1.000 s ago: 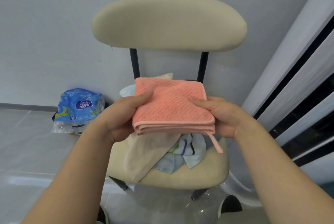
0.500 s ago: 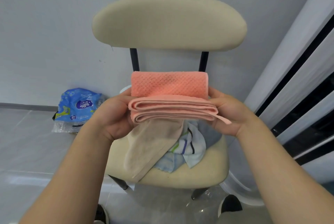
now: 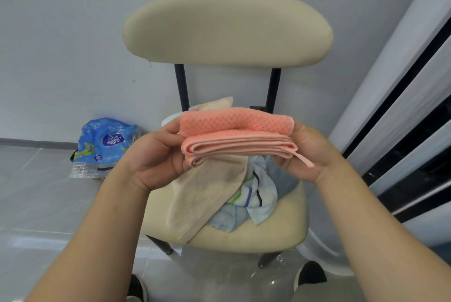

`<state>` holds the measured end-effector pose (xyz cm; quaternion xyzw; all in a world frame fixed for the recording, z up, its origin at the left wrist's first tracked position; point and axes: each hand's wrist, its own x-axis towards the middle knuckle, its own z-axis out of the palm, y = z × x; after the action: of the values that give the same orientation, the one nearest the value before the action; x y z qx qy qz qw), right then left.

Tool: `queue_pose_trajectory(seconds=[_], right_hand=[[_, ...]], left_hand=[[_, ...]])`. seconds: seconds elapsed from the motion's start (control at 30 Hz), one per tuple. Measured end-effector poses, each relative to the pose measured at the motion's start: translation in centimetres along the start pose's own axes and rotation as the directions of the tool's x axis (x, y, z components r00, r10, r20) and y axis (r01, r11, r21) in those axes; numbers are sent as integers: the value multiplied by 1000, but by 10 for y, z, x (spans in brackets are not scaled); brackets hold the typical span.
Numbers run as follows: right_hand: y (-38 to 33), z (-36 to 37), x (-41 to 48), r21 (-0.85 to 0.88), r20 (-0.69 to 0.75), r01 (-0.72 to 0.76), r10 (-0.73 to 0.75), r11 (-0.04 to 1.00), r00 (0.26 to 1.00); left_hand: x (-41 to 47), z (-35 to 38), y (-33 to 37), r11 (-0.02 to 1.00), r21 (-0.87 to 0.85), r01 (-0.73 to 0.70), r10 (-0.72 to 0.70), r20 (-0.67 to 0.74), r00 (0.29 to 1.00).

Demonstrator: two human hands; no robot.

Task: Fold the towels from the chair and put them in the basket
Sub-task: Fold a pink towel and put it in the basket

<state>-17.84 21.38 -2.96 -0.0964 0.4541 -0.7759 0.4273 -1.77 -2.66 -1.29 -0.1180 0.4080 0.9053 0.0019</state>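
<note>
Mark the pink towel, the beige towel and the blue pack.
pink towel (image 3: 234, 122), head view, on its waffle-textured top fold.
beige towel (image 3: 207, 192), head view, on the middle of its hanging part.
blue pack (image 3: 107, 140), head view, on its printed front.

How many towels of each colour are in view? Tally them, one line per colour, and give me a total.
pink towel: 1, folded, held by left hand and right hand
beige towel: 1, on the chair seat
white striped towel: 1, on the seat
blue towel: 1 at least; pale and greyish patches may be one piece
Total: 4 at least
</note>
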Motion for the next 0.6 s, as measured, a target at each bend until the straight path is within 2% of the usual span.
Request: queue_pose_trajectory(seconds=[0.13, 0.2, 0.27, 0.33, 0.43, 0.5, 0.6], right_hand=[[-6, 1, -6, 9, -82, 40, -39, 999, 996], [-8, -3, -7, -23, -111, 82, -84, 996, 990], [-9, 0, -9, -77, -149, 105, -115, 991, 982], [-6, 5, -8, -121, -153, 107, -125, 987, 980], [-3, 12, -8, -95, -141, 111, -123, 989, 982], [-3, 14, -9, -67, -109, 107, -114, 992, 987], [-3, 19, -10, -46, -59, 102, -104, 994, 993]], left_hand=[[4, -2, -1, 1000, -16, -3, -1, -267, 964], [5, -5, 0, 998, -53, -25, 6, -338, 941], [4, -2, -1, 1000, -30, 8, -18, -336, 942], [5, 2, -3, 996, 75, 49, -19, -357, 934], [5, 10, -4, 966, 254, 53, 47, -372, 927], [3, 12, -2, 951, 304, 64, 42, -329, 943], [-2, 11, -2, 942, 316, 114, -49, -207, 977]])
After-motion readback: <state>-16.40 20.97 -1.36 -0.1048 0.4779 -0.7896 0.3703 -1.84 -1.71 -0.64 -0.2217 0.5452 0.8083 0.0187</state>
